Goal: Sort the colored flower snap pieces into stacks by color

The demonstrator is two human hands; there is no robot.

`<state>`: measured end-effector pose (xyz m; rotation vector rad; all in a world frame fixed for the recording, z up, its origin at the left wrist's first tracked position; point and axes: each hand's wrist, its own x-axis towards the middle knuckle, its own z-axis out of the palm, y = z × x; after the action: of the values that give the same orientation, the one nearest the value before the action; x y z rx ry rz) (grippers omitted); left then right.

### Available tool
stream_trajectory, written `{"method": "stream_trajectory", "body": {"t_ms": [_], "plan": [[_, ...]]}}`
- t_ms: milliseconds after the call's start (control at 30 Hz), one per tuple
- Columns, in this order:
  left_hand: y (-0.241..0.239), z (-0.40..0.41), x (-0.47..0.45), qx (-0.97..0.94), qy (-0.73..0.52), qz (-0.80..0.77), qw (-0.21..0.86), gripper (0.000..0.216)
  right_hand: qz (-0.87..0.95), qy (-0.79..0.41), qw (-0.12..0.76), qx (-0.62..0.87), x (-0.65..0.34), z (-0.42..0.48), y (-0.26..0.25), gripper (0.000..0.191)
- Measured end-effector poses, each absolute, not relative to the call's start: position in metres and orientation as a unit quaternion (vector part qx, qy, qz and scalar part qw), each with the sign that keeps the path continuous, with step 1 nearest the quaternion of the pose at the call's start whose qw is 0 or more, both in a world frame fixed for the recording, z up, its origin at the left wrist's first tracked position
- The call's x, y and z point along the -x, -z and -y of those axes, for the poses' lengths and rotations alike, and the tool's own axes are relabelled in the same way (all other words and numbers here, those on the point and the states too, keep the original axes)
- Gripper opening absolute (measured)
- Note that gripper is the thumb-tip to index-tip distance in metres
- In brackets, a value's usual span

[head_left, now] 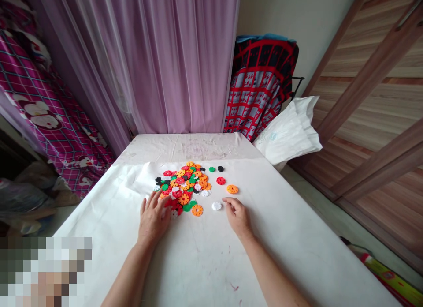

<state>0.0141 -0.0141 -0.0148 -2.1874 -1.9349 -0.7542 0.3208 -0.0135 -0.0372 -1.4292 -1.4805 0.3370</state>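
Note:
A heap of flower-shaped plastic discs (184, 199) in red, orange, green, black and white lies on the covered table. My left hand (154, 219) rests at the heap's near left side, fingers spread over some red and white discs; its fingertips partly hide them. To the right, my right hand (238, 216) is curled, its fingertips just beside a white disc pile (217, 206), with nothing visible in them. Small separate piles stand beyond it: orange (232, 189), red (220, 181), black (220, 169) and green (212, 169). A single orange disc (197, 210) lies at the heap's near edge.
The table (185, 267) has a pale cover. A white bag (287, 130) stands against its far right edge. Purple curtains (185, 60) hang behind, with a red-patterned cloth (254, 86) beside them. Wooden doors (370, 113) are at right.

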Motion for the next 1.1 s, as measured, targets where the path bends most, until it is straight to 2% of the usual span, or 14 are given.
{"method": "stream_trajectory", "body": {"t_ms": [167,267,367,433,567,767,933,1100], "plan": [[-0.006,-0.001,-0.04,0.761,0.197,0.615,0.051,0.034,0.583,-0.179,0.502,0.613,-0.32,0.011,0.036,0.032],[-0.019,-0.014,-0.05,0.764,0.148,0.628,0.036,0.04,0.578,-0.205,0.502,0.61,-0.321,0.012,0.034,0.032],[-0.029,-0.023,-0.051,0.779,0.127,0.613,0.032,0.033,0.578,-0.216,0.507,0.601,-0.323,0.013,0.032,0.031],[-0.034,-0.025,-0.052,0.787,0.142,0.6,0.017,0.025,0.583,-0.221,0.504,0.597,-0.324,0.012,0.033,0.03],[-0.04,-0.022,-0.06,0.746,0.244,0.613,-0.093,0.013,0.595,-0.216,0.496,0.594,-0.325,0.01,0.035,0.03],[-0.043,-0.002,-0.091,0.704,0.27,0.613,-0.237,0.038,0.678,-0.094,0.49,0.54,-0.318,0.023,0.019,0.03],[-0.042,0.011,-0.109,0.665,0.257,0.591,-0.376,0.048,0.787,0.0,0.414,0.458,-0.306,0.036,-0.001,0.049],[-0.042,0.009,-0.115,0.638,0.26,0.57,-0.447,0.055,0.803,-0.006,0.386,0.453,-0.297,0.04,-0.002,0.038]]}}
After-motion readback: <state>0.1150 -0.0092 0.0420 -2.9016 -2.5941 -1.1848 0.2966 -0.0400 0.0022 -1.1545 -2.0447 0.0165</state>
